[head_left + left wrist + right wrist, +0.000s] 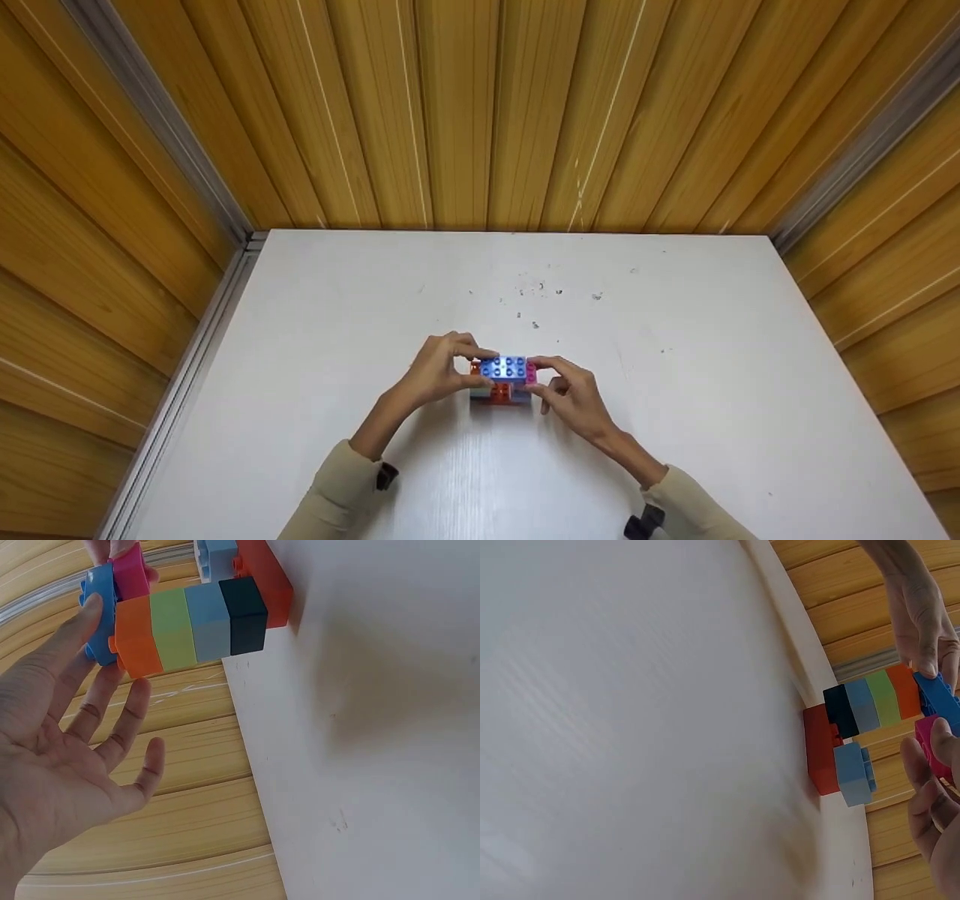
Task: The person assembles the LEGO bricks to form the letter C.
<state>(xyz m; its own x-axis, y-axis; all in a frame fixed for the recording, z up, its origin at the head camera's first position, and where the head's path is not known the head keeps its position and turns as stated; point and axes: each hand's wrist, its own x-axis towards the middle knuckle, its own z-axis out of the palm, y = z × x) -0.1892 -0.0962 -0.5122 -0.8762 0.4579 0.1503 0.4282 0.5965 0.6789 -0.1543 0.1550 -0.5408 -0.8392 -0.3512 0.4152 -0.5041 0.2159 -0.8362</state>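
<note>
A long blue brick (502,367) lies across the top of a toy brick build, over the orange brick (137,637). My left hand (439,367) pinches the blue brick between thumb and fingers. On the other side, my right hand (574,394) pinches a pink brick (932,744), which sits against the underside of the blue one's right end. Below the orange brick, a light green brick (173,628), a light blue brick (208,621) and a dark brick (244,615) form one column. It stands on a red base brick (821,750).
A second light blue brick (855,774) stands on the right end of the red base. The build is on a white table (337,300) with dark specks toward the back. Wood-panelled walls (457,112) enclose the far side and both flanks.
</note>
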